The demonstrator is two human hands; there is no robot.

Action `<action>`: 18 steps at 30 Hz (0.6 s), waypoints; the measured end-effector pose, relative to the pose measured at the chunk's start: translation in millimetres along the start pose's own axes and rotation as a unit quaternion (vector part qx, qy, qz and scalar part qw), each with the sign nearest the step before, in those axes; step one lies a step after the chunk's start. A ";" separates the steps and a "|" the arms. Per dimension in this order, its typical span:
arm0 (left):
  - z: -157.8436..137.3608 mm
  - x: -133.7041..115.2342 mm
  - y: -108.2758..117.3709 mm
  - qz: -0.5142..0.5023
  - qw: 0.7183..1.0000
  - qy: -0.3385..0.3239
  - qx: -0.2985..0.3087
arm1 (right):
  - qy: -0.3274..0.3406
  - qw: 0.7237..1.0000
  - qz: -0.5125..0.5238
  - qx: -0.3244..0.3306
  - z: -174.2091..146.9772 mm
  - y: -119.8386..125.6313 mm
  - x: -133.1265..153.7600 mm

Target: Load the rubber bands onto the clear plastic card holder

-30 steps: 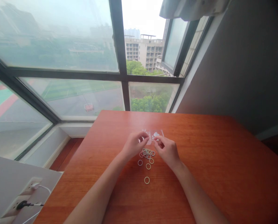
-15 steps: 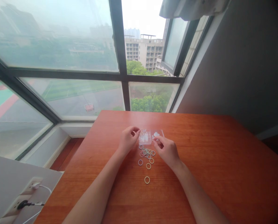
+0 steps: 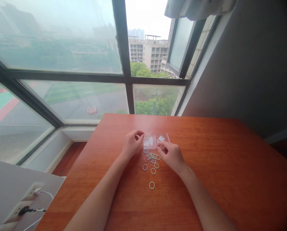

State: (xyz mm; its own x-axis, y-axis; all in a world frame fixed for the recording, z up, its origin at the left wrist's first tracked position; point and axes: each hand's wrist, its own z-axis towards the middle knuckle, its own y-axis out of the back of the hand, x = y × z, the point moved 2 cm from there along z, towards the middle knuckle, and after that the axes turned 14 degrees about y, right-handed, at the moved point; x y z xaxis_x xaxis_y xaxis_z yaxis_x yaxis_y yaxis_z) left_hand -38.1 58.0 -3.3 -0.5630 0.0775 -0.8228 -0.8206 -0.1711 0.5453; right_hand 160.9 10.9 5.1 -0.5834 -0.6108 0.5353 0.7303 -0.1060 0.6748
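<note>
The person's left hand [image 3: 133, 142] rested at the left side of a clear box [image 3: 151, 142] on the reddish-brown table [image 3: 218, 170]. Its fingers were curled, with the thumb and fingertips close together at the box's edge; whether they gripped the wall or something small could not be told. The box lay open, and a few ring shapes seemed to show in its left part. Its clear lid [image 3: 167, 137] lay to the right, with a white patch [image 3: 161, 138] on it. The right hand [image 3: 172, 154] was at the lid's near edge, half curled, thumb and forefinger nearly meeting (anything between them was too small to make out).

On the near side of the box, between the forearms, lay a loose cluster of pale rings [image 3: 150, 157], several overlapping, in pinkish, greenish and yellowish tints. A bluish ring sat just beside the box, a lilac ring [image 3: 143, 167] and two yellowish ones lay nearer the person, and a single yellow ring [image 3: 152, 188] lay nearest of all, apart from the others.
</note>
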 end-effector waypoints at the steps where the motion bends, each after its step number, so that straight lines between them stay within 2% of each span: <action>1: -0.2 -0.3 0.2 -0.001 1.000 0.000 0.002 | 0.002 1.000 0.011 0.018 -0.1 -0.3 0.5; 6: -1.5 -3.0 1.8 -0.006 1.000 0.003 0.007 | 0.026 0.987 0.049 0.152 -4.3 -2.3 6.7; 8: -1.8 -4.1 2.1 -0.009 1.000 0.003 0.009 | 0.034 0.981 0.048 0.187 -6.0 -3.4 9.8; 18: -3.1 -6.8 2.5 -0.012 1.000 0.005 0.017 | 0.024 0.967 -0.024 0.254 -4.8 -2.4 12.3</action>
State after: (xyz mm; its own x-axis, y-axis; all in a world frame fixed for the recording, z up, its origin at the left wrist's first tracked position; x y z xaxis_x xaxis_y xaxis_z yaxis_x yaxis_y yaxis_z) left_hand -36.0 54.1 3.2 -0.5430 0.0709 -0.8368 -0.8364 -0.1353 0.5312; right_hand 153.7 -0.2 7.6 -0.5856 -0.6522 0.4814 0.4272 0.2563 0.8671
